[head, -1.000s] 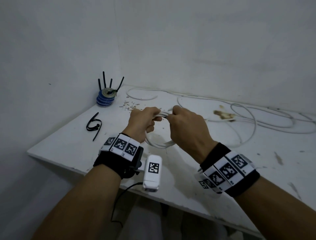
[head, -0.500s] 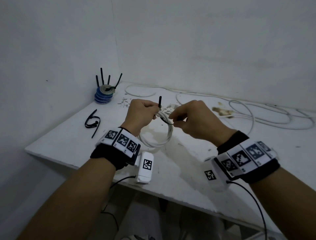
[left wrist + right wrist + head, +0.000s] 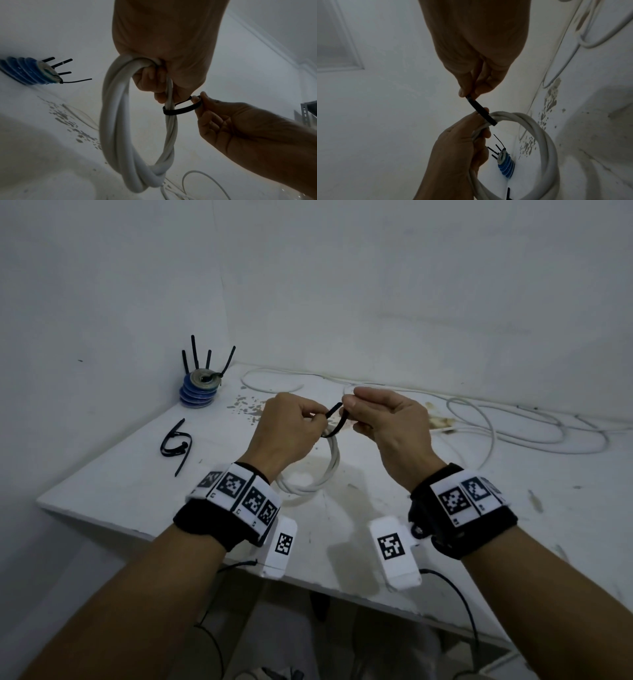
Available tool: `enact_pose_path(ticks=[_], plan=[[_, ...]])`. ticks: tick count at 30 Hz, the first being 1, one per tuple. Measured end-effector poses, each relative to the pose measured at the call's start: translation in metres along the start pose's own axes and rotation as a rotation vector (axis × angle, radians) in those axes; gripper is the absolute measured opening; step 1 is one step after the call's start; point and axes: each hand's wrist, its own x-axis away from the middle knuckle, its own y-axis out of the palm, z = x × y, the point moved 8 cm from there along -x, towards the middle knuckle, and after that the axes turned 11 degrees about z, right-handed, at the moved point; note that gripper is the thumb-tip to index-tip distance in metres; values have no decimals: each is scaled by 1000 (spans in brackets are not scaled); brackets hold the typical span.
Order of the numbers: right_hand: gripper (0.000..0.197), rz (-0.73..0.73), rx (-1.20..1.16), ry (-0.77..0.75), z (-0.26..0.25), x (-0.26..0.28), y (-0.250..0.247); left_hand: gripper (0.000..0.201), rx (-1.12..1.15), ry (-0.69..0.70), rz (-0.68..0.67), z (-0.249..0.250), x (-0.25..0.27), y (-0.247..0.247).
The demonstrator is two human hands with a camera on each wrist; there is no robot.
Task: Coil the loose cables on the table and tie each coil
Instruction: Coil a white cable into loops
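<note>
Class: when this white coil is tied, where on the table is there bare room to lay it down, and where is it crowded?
Bare room: the near left of the table, between the loose black ties and the front edge; also the near right corner. Crowded: the far left corner with the stack of tied coils, and the far right, where loose white cable sprawls. The white coil hangs over the middle.

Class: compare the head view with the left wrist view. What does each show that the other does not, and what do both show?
Head view only: spare black ties lying on the table, and both wrist bands.

Left wrist view only: the left hand gripping the white cable coil, with the black tie looped round its strands.

Both: the right hand pinching that tie, the coil, and the stack of blue coils.
</note>
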Motion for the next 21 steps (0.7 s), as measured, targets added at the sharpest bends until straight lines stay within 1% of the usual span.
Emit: enact_pose_path(ticks=[3,6,8,12,14,15,16,19,20,21], plan=[[22,7,26,-25,2,1,1,21,-25,27,-20,4,1,2],[21,-17,51,12,4,-1,2,22,-38,44,-19,6,2,2],[19,-31,38,71,7,-2,3,21,-40,55,-10,6,2,1],[13,-74,-106,261,21,-1,10,22,-34,93,22,12,3,0],[5,-107,-115,270,23,0,13,23,-25,97,24,12,4,0],[5,-111,-94,238,22,-1,13,23,-17,92,19,11,5,0],[6,-114,-43,171,18,-2,13,23,-9,83,12,10,6,1],[12,-107,262,-149,4,-1,15,29,39,65,13,11,9,-2],[11,-104,341,-213,2,0,16,29,61,58,19,11,10,-4],[11,-98,382,-240,2,0,17,29,78,49,19,11,10,-5]])
